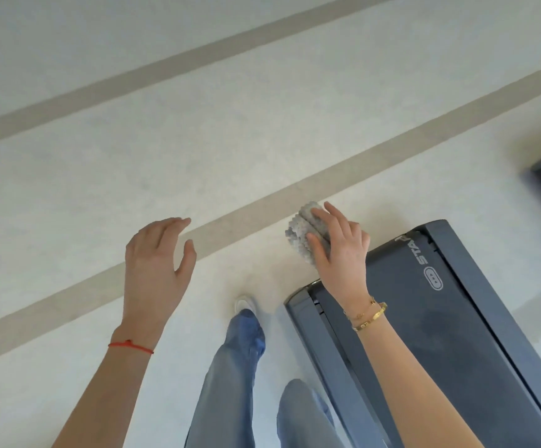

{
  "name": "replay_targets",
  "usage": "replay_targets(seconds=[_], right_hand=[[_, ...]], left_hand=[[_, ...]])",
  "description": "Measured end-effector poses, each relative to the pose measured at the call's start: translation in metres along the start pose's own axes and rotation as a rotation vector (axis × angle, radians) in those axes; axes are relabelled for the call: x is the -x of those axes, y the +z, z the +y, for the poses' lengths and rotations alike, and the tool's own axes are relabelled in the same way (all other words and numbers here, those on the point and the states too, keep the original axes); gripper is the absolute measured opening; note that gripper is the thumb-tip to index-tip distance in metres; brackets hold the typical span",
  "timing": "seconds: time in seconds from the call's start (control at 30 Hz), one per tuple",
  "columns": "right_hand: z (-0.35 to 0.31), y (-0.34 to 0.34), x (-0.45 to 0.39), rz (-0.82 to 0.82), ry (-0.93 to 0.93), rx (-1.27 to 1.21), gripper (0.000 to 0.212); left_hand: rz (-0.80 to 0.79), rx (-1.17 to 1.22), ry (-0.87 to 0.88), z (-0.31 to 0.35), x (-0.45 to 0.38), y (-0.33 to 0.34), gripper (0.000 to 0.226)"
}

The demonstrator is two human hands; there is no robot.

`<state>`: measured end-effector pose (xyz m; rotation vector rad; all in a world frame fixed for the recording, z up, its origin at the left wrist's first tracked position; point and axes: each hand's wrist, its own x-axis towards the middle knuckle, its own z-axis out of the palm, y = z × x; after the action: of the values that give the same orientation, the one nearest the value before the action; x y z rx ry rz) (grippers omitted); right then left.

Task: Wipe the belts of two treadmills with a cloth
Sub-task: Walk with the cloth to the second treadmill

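Cloth (307, 234), bunched in the right hand's (340, 250) curled fingers, hangs off the near belt's (430, 324) end, left hand (156, 260) slack and empty; neither treadmill looks demonstrably wiped.

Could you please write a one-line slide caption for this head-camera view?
Right hand grips a folded grey knobbly cloth above the dark grey treadmill belt's end; the left hand hangs open.

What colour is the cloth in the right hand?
Light grey, with a bumpy texture; the cloth shows in the head view.
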<state>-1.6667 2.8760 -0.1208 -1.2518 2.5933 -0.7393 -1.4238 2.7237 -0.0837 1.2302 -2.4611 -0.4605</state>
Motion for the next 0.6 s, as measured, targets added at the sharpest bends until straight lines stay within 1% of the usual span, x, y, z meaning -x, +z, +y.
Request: replay_targets(seconds=[0.13,0.27,0.43,0.6], right_hand=[[-0.041,-0.052,-0.035,0.060,-0.014,0.007,0.036],[-0.059,-0.090,-0.054,0.113,0.001,-0.005,0.036],[-0.062,-0.127,-0.076,0.157,0.051,-0.008,0.036],[-0.041,-0.148,-0.100,0.241,0.160,-0.019,0.036]], left_hand=[[0.015,-0.005,0.059,0.019,-0.044,-0.058,0.033],[0.011,0.030,0.100,0.041,-0.073,-0.087,0.033],[-0.026,0.066,0.130,0.067,-0.110,-0.100,0.031],[-0.068,0.082,0.222,0.096,-0.165,-0.087,0.027]])
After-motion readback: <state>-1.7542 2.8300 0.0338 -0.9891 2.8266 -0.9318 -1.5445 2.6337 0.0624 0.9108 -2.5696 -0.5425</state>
